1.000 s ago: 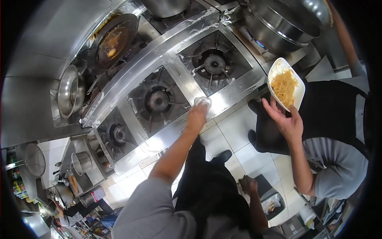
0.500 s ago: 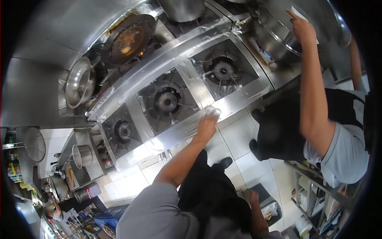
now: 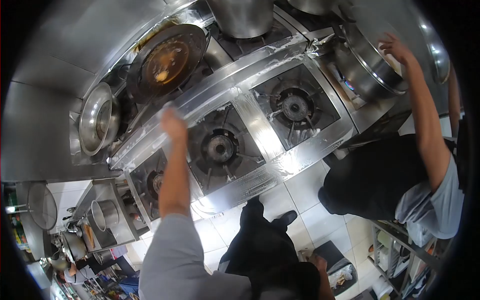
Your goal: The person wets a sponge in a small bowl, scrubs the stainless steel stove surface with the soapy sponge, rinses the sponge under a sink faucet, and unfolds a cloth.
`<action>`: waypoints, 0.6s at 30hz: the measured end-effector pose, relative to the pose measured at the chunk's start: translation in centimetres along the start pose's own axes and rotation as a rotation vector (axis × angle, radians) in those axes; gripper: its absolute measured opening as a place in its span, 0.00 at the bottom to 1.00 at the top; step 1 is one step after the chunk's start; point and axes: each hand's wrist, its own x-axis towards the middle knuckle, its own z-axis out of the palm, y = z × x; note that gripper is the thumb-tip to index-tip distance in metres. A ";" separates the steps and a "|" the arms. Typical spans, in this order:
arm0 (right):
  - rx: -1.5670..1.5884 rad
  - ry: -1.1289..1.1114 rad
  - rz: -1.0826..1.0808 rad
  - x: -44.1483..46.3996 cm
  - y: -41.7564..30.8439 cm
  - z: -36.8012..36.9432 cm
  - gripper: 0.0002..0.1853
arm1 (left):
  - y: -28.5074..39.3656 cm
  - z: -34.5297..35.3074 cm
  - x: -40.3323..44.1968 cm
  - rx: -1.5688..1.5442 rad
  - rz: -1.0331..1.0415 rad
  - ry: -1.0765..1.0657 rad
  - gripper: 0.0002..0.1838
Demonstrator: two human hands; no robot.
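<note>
Left hand (image 3: pixel 173 125) blurred; white wad (image 3: pixel 168 106) possibly cloth.

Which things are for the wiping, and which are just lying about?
Seem part of the wiping:
- left hand
- white wad
- stove
- suds

Seem just lying about:
- wok
- bowl
- sieve
- tall pot

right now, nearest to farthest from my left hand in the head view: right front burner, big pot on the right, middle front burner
From your left hand:
1. Middle front burner, to its right
2. Right front burner, farther right
3. Big pot, far right
</note>
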 end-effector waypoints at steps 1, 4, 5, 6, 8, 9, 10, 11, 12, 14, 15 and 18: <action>-0.012 0.013 -0.013 0.2 -0.7 0.3 0.14 | 6.5 -0.1 0.2 0.087 0.092 -0.026 0.29; -0.106 0.082 -0.125 1.1 -3.5 1.0 0.14 | 18.4 7.0 2.9 -0.192 0.163 -0.069 0.33; -0.182 0.116 -0.200 1.6 -4.7 1.3 0.14 | 23.0 5.1 4.6 -0.131 0.190 -0.145 0.31; -0.281 0.159 -0.286 2.1 -5.8 1.5 0.14 | 25.1 9.3 5.0 -0.137 0.087 -0.351 0.30; -0.417 0.237 -0.405 3.7 -8.2 2.2 0.14 | 27.2 9.4 4.7 -0.123 0.160 -0.103 0.29; -0.202 0.173 -0.256 4.2 -10.0 2.1 0.15 | 26.4 8.9 4.5 -0.147 0.229 -0.208 0.29; -0.208 0.160 -0.265 4.3 -12.6 1.5 0.15 | 25.2 8.2 4.4 -0.170 0.297 -0.312 0.29; 0.055 0.121 -0.070 3.8 -16.5 0.3 0.17 | 21.8 8.9 3.6 -0.142 0.400 -0.216 0.30; 0.316 0.076 0.128 3.6 -18.7 -0.2 0.19 | 18.0 7.2 3.0 -0.108 0.362 -0.266 0.31; 0.220 0.058 0.096 5.1 -18.5 0.9 0.19 | 9.5 0.8 1.7 -0.042 0.243 -0.342 0.33; 0.319 0.027 0.075 5.4 -18.4 1.3 0.20 | 3.8 -1.0 0.0 0.081 0.241 -0.243 0.36; 0.443 -0.030 -0.015 8.0 -13.1 4.4 0.20 | -11.9 -8.6 -2.9 0.169 -0.156 -0.223 0.36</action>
